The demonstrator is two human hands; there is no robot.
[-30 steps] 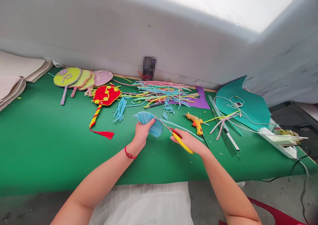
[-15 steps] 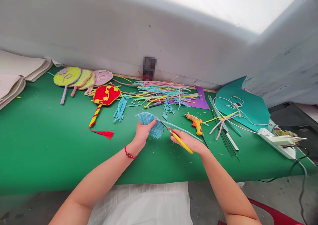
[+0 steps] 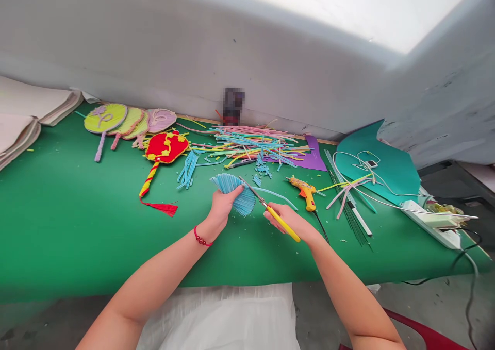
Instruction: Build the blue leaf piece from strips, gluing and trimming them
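Note:
My left hand [image 3: 222, 205] grips a blue ribbed fan-shaped piece [image 3: 244, 203], thumb on top and fingers hidden beneath. My right hand [image 3: 284, 218] is closed round the yellow handles of a pair of scissors [image 3: 282, 221]. Their blades lie at the right edge of the blue piece, close to my left thumb. A light blue strip [image 3: 276, 192] runs out to the right from that edge, behind the blades. Short blue cut bits [image 3: 263, 168] and a small bundle of blue strips [image 3: 187, 169] lie just beyond on the table.
Colourful strips [image 3: 247, 144] are heaped at the back, partly over purple sheet [image 3: 317, 154]. A yellow glue gun [image 3: 305, 191] lies right, near a teal sheet [image 3: 386, 180] and a power strip [image 3: 429, 221]. Left are a red fan [image 3: 164, 149], several pale fans [image 3: 106, 119] and the green table [image 3: 77, 226].
The light blue strip reaching right from the blue piece now ends nearer to it and curves more. Both hands have hardly moved.

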